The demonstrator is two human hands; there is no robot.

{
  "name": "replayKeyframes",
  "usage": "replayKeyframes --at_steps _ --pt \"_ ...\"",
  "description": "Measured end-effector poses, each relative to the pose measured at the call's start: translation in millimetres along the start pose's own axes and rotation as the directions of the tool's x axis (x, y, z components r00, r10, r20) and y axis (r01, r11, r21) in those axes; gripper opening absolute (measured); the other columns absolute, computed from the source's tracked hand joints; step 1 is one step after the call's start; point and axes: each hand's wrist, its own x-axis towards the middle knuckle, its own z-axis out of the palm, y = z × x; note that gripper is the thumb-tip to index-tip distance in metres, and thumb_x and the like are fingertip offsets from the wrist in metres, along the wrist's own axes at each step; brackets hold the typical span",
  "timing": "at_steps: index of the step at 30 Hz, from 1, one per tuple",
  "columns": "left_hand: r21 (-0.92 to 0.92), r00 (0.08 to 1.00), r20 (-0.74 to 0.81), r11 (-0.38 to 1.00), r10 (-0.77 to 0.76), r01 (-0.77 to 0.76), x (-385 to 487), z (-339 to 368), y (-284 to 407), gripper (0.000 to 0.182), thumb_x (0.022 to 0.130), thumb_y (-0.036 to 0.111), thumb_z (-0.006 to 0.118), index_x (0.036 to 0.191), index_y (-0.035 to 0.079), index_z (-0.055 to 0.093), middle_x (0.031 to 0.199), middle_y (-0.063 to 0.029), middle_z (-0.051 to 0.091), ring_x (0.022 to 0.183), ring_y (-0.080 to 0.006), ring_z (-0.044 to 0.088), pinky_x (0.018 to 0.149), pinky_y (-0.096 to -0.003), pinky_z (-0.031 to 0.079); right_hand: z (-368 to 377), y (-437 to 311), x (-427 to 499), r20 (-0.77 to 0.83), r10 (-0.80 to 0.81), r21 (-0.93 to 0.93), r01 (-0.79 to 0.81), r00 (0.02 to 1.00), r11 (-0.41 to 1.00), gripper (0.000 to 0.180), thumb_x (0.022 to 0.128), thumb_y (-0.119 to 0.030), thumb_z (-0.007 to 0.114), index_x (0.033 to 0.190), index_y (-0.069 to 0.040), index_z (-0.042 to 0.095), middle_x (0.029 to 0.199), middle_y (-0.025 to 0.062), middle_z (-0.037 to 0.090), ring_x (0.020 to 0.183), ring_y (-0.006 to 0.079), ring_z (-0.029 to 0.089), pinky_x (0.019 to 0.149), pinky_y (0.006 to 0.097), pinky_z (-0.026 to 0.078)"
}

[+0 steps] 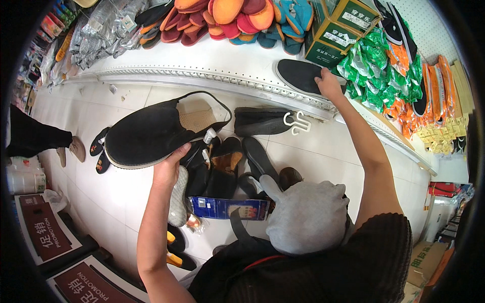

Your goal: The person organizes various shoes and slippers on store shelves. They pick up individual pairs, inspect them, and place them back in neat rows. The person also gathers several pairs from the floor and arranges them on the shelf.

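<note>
My left hand (166, 166) grips a black cloth slip-on shoe (146, 134) by its side, raised above the floor. Its pale insole shows through the opening, and the toe points left. At the shelf, my right hand (329, 84) has hold of another black shoe (301, 75) near one end. That shoe lies over the white shelf (235, 60); whether its whole weight rests there I cannot tell. Below, a pair of black shoes (259, 121) with a white plastic hanger (297, 123) lies on the tiles. Several dark shoes (223, 174) crowd together nearer my body.
Orange and red slippers (227, 15), green shoe boxes (329, 38) and green-bagged goods (373, 72) fill the shelf. A blue package (229, 208) lies among the floor shoes. Another person's shoe (77, 149) stands at left, near promotion signs (47, 231). A grey cloth item (308, 217) blocks part of the floor.
</note>
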Motion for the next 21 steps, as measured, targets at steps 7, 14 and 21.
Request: replayKeyframes --at_steps 7,14,21 --pt "-0.047 0.987 0.057 0.988 -0.148 0.150 6 22 -1 0.041 0.081 -0.010 0.069 0.120 -0.002 0.060 0.114 -0.0108 0.065 0.108 -0.0219 0.061 0.098 -0.0315 0.048 -47 -127 -97 0.029 -0.630 0.562 0.509 0.776 0.653 0.101 0.068 -0.038 0.085 0.147 -0.008 0.030 0.144 0.0252 0.037 0.133 0.0389 0.041 0.108 0.0447 0.039" --pt "0.045 0.977 0.190 0.995 -0.100 0.093 32 59 10 0.053 0.083 -0.004 0.072 0.131 0.000 0.050 0.127 -0.0112 0.058 0.115 -0.0204 0.058 0.096 -0.0342 0.051 -27 -248 -105 -0.093 -0.862 0.537 0.754 0.498 0.378 0.092 0.063 -0.015 0.082 0.145 -0.019 0.040 0.129 0.0135 0.046 0.118 0.0319 0.049 0.105 0.0389 0.042" --pt "0.331 0.981 0.094 0.935 -0.168 0.128 19 -9 5 0.057 0.092 0.008 0.064 0.144 0.005 0.040 0.137 -0.0133 0.054 0.119 -0.0238 0.058 0.097 -0.0348 0.051 8 -206 17 -0.246 -0.838 0.112 0.873 0.487 0.475 0.084 0.068 -0.022 0.081 0.143 -0.019 0.044 0.136 0.0114 0.047 0.120 0.0341 0.049 0.104 0.0408 0.041"
